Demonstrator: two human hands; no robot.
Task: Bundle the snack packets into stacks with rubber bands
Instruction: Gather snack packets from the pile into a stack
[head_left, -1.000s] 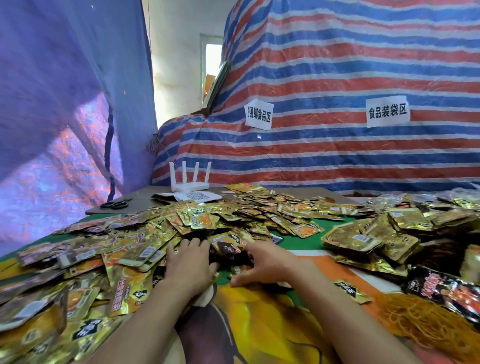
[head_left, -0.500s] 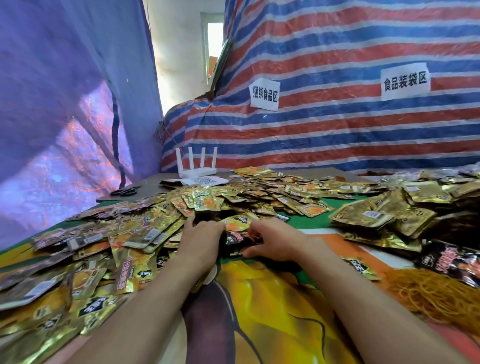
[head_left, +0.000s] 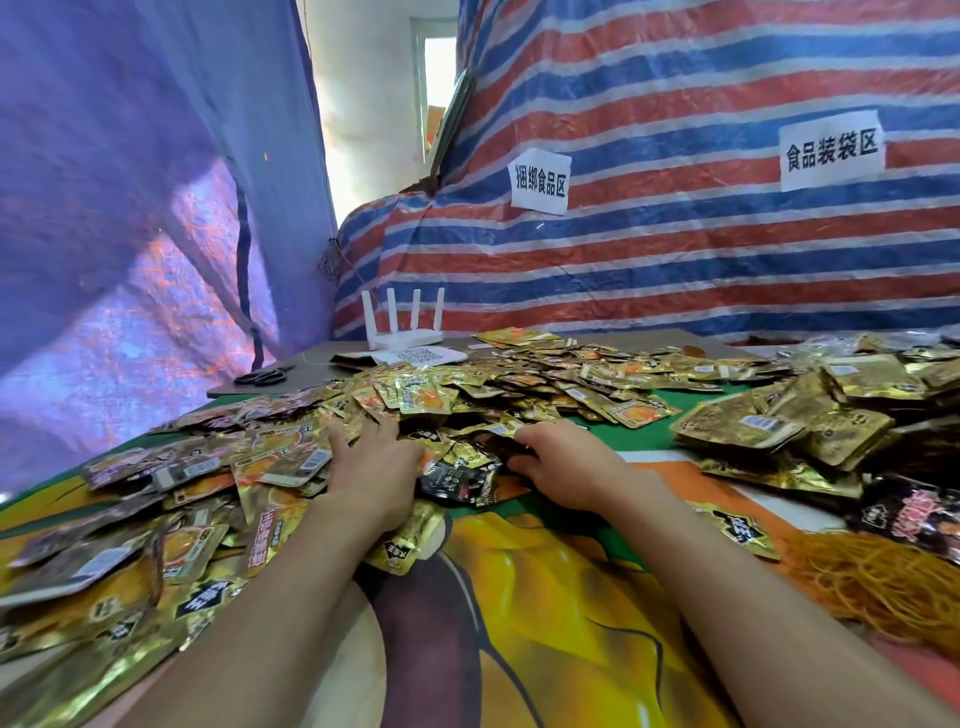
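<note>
- Since 0.5 s ago the 2 hands have drawn apart. The left hand (head_left: 376, 467) now lies flat, fingers spread wide, pressing on the heap of snack packets (head_left: 291, 457).
- The right hand (head_left: 566, 462) curls its fingers onto the dark packets (head_left: 457, 475) lying between the hands, probably gathering a stack.
- No stack is squared yet, and the rubber bands (head_left: 883, 582) lie untouched, well apart to the right.

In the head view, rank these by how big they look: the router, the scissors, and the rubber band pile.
Largest to smallest:
1. rubber band pile, though it is nearest the camera, which inflates it
2. router
3. scissors
</note>
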